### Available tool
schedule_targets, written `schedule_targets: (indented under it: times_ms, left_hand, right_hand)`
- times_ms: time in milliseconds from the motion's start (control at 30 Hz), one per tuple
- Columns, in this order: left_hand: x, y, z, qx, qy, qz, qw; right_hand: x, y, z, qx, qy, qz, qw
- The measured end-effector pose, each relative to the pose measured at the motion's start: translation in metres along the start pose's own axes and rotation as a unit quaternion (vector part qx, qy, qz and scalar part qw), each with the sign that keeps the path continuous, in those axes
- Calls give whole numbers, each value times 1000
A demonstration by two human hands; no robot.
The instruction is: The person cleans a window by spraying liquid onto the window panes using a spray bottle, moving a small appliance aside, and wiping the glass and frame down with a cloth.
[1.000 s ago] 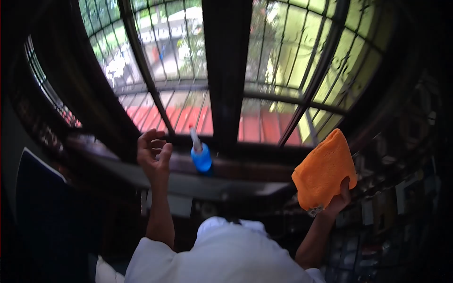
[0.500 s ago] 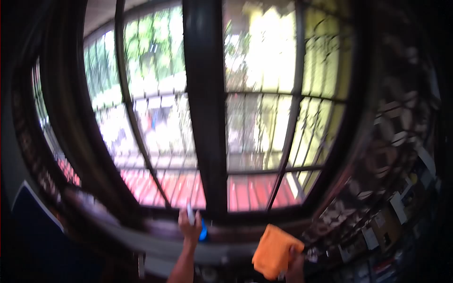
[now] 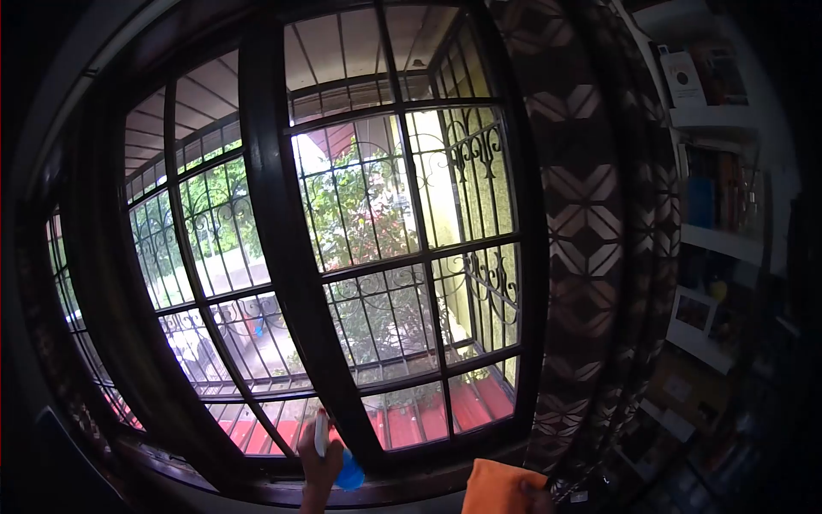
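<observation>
My left hand (image 3: 318, 461) is wrapped round the neck of a spray bottle (image 3: 349, 473) with a white trigger head and blue body. The bottle is raised near the lower window frame, in front of the dark central post. At the bottom edge of the view, my right hand (image 3: 537, 495) grips a folded orange cloth (image 3: 495, 488); much of that hand is in shadow or behind the cloth. Both hands are before a large window (image 3: 377, 283) with dark wooden frames and panes divided by thin bars.
A patterned brown curtain (image 3: 582, 223) hangs along the window's right side. Beyond it stand white shelves (image 3: 717, 117) with books and boxes. The wooden sill (image 3: 402, 490) runs below the panes. Outside are metal grilles, plants and a red surface (image 3: 411, 426).
The view has tilted up and turned right, showing more curtain and shelves. Both hands now sit lower in the picture, still holding the spray bottle and the cloth.
</observation>
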State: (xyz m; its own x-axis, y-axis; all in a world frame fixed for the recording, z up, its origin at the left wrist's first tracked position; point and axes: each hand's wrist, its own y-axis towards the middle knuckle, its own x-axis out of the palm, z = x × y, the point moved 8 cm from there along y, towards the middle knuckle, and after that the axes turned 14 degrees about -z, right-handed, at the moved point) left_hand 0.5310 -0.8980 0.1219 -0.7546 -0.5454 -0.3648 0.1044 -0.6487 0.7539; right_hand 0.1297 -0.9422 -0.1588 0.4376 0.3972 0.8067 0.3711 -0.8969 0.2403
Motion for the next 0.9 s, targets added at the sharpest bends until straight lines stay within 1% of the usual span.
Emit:
schedule_targets:
  times_ms: [33, 67, 100, 133, 167, 200, 233, 267, 300, 333, 367, 400, 433, 467, 533, 567, 667, 700, 733, 767, 867, 900]
  left_hand:
    - [5, 24, 20, 2, -44, -29, 999]
    - [14, 49, 42, -19, -109, -43, 993]
    - [21, 80, 77, 50, -102, -85, 990]
    - [30, 110, 109, 90, -118, -61, 987]
    - [37, 139, 133, 18, -128, -116, 985]
    - [47, 172, 163, 42, -115, -101, 987]
    - [56, 211, 199, 146, -124, -97, 977]
    - [72, 252, 203, 166, -128, -118, 971]
    - [80, 284, 231, 139, -131, -127, 973]
    - [88, 316, 249, 101, -121, -135, 978]
    - [91, 342, 271, 140, -138, -119, 973]
    - [95, 373, 281, 151, -143, -102, 973]
    - [97, 394, 296, 163, -132, -102, 972]
    - [97, 411, 307, 177, -136, -96, 970]
    - [97, 430, 326, 162, -94, -82, 979]
    - [99, 439, 332, 164, -93, -85, 978]
    - [104, 456, 332, 167, -76, -93, 979]
    - [102, 457, 329, 157, -57, -66, 984]
    - [100, 457, 326, 146, -37, -38, 988]
    - [99, 459, 326, 147, -37, -40, 988]
    - [89, 471, 334, 188, -58, -56, 979]
    - [83, 471, 345, 205, -80, -25, 975]
  right_hand:
    - [-12, 7, 0, -5, -38, 0, 999]
    - [9, 17, -8, 8, -54, 9, 998]
    - [55, 43, -25, 35, -68, -19, 997]
    - [91, 63, -41, 61, -81, -46, 994]
    - [86, 96, -48, 34, -91, -111, 989]
    - [112, 120, -73, 9, -172, -95, 980]
    - [156, 138, -100, -18, -147, -82, 986]
    - [166, 160, -124, -46, -210, -49, 975]
    - [200, 170, -157, -121, -211, -88, 966]
    - [210, 186, -182, -168, -246, -130, 946]
    - [230, 187, -208, -207, -275, -133, 929]
    - [236, 191, -232, -257, -306, -159, 903]
    - [238, 190, -252, -275, -333, -129, 893]
    - [240, 186, -271, -294, -359, -97, 881]
    - [237, 182, -295, -293, -346, -73, 888]
    - [231, 179, -302, -295, -353, -63, 886]
    - [219, 176, -310, -288, -340, -60, 893]
    - [216, 173, -312, -289, -338, -56, 894]
    - [210, 173, -310, -261, -334, -48, 904]
    - [206, 174, -308, -235, -331, -42, 913]
    - [204, 174, -313, -240, -324, -65, 913]
    - [205, 173, -315, -241, -326, -67, 912]
